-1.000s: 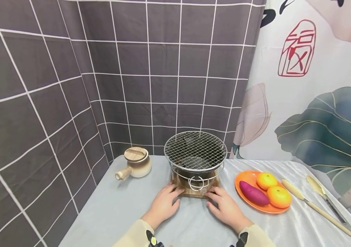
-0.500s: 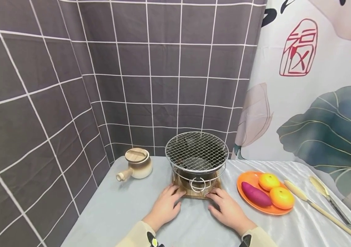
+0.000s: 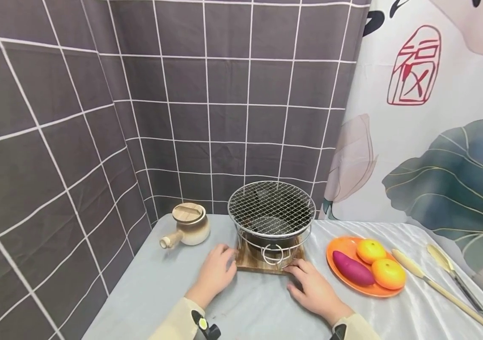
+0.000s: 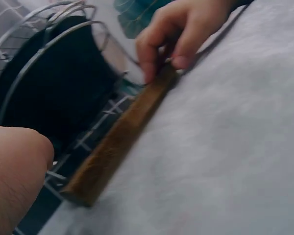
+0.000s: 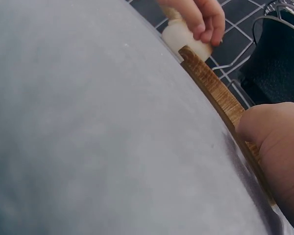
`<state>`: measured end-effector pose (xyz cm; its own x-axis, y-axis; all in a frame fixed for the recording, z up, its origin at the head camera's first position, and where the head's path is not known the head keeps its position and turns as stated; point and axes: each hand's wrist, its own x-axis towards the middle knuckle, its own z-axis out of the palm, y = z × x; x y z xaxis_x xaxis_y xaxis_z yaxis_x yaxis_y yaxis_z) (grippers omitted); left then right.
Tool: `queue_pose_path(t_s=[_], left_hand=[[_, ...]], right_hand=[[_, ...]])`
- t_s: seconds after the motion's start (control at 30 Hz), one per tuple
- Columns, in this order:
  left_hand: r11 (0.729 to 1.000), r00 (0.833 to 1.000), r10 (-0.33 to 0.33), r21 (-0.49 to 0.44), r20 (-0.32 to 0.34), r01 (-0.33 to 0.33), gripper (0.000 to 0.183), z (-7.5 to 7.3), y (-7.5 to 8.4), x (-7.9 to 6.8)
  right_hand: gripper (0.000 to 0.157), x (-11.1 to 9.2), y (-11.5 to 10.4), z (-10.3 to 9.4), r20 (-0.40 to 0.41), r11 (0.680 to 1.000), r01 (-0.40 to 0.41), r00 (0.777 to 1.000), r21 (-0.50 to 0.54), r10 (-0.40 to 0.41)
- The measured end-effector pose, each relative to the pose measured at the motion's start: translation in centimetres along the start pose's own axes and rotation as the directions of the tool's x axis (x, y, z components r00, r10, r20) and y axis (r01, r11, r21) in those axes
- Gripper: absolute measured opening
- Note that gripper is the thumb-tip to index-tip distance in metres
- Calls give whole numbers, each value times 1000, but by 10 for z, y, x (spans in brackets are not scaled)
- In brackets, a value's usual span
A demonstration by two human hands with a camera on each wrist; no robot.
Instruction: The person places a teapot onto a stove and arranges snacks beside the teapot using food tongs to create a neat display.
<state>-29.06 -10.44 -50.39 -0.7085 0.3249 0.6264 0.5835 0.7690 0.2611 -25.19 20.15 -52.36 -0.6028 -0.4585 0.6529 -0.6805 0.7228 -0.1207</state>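
Observation:
A round charcoal grill (image 3: 270,243) with a wire mesh top (image 3: 271,208) stands on a square wooden board (image 3: 260,267). My right hand (image 3: 311,290) rests its fingertips at the board's front right corner, thumb apart on the near side in the head view. My left hand (image 3: 213,274) is just off the board's left side, its fingers loosely bent and holding nothing. In the left wrist view, the right hand (image 4: 183,34) shows at the far end of the board (image 4: 127,132). The right wrist view shows the left hand (image 5: 201,19) beyond the board's other end.
At the back left stands a small pot (image 3: 194,231) with a wooden lid and side handle. To the right, an orange plate (image 3: 339,245) bears a purple sweet potato (image 3: 353,268) and two mandarins (image 3: 388,274). Two long-handled utensils (image 3: 445,293) lie along the right edge.
My left hand has come off the board's front left corner and moved left. The right hand stays at its corner, and the grill and board look unmoved.

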Motion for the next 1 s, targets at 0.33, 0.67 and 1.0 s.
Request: queue_pose_path(t_s=[0.33,0.67,1.0], left_hand=[[988,985,-133,69,-110,141,25,-39,-27,16],[946,948,-319,60,-22,320,28,-65,-49,21],[916,919,-395,72,-19,395,29,-82,-80,19]], right_hand=[[43,-1,0,1,20,1000,-9,1000,-15,10],[44,-3,2,1,50,999,-45,998,-18,46],[44,-2,2,3,44,999,-43,998,-11,44]])
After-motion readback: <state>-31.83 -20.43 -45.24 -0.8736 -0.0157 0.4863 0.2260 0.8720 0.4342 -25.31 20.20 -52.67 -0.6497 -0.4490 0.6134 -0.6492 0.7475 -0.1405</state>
